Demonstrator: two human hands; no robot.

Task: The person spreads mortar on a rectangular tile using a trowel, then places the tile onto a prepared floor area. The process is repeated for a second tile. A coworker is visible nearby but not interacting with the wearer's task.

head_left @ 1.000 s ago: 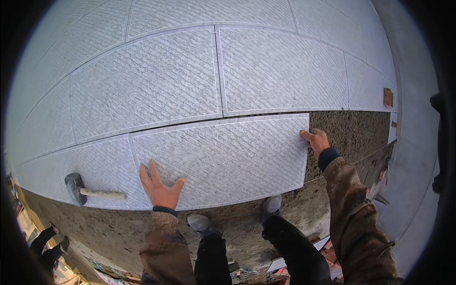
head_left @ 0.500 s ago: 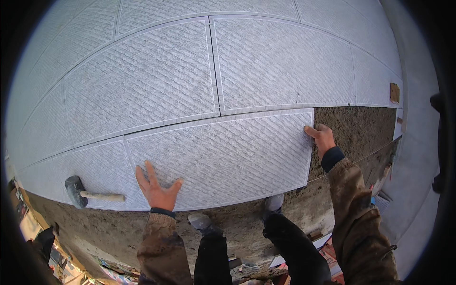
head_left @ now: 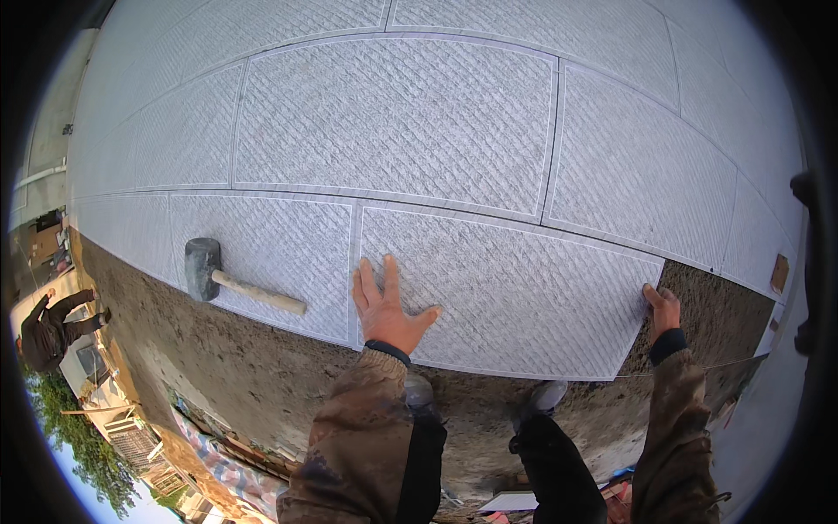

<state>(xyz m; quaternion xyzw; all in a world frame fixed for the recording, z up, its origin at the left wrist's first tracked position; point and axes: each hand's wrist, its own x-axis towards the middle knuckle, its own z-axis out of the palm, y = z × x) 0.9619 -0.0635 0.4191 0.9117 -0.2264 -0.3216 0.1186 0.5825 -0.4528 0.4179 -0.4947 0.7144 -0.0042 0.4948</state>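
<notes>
A grey stone paving slab [head_left: 506,288] with a ribbed face and a smooth border lies in the near row, in front of my feet. My left hand [head_left: 390,310] rests on its left end, fingers spread, close to the seam with the neighbouring slab [head_left: 271,227]. At the slab's far right corner, my right hand [head_left: 663,307] grips the edge, its fingers curled and partly hidden. On the neighbouring slab lies a mallet with a black head [head_left: 203,266] and a pale wooden handle [head_left: 262,293], untouched by either hand.
Bare dark bedding [head_left: 724,301] shows right of the slab, with a thin string [head_left: 733,362] across it. A small brown block [head_left: 779,272] sits farther right. My shoes [head_left: 548,397] stand on rough ground along the near edge. Another person [head_left: 54,332] is at the far left.
The view has swung to the left, bringing the other person and a tree into sight. Both hands keep their places on the slab, and the mallet still lies on the neighbouring one.
</notes>
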